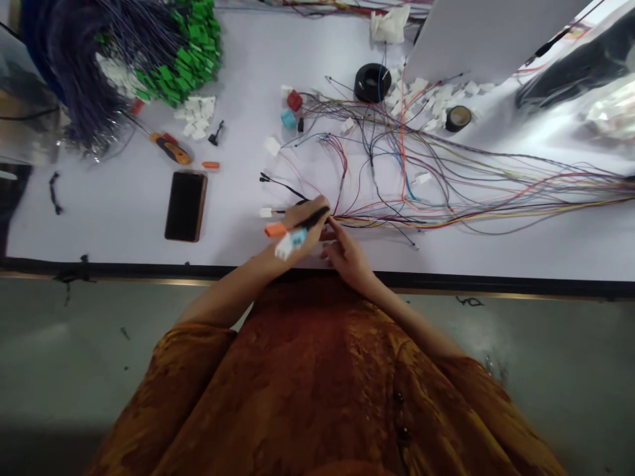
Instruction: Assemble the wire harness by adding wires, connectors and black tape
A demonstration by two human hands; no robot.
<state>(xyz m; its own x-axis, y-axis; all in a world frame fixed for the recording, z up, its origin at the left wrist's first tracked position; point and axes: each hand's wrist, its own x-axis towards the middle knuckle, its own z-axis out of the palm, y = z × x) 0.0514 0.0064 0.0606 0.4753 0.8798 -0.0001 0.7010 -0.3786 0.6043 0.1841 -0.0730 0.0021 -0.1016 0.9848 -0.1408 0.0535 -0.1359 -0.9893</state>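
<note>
My left hand (pixel 308 221) is closed round a bundle of thin coloured wires (pixel 377 220) near the table's front edge. A black-taped branch with an orange connector (pixel 275 229) and a blue and white connector (pixel 292 244) lies across that hand, slightly blurred. My right hand (pixel 350 256) meets the bundle from the right, its fingertips pressed on the wires beside my left hand. What exactly lies between the fingertips is hidden. Out to the left of the hands stick a white connector (pixel 266 212) and a black-tipped branch (pixel 282 182) of the wiring.
Behind the hands lie black tape rolls (pixel 372 83), loose white connectors (pixel 436 99), and a red connector (pixel 294 100). To the left are a phone (pixel 185 206), an orange-handled screwdriver (pixel 171 148) and a heap of green connectors (pixel 186 63) with dark cables. Long wires run off to the right.
</note>
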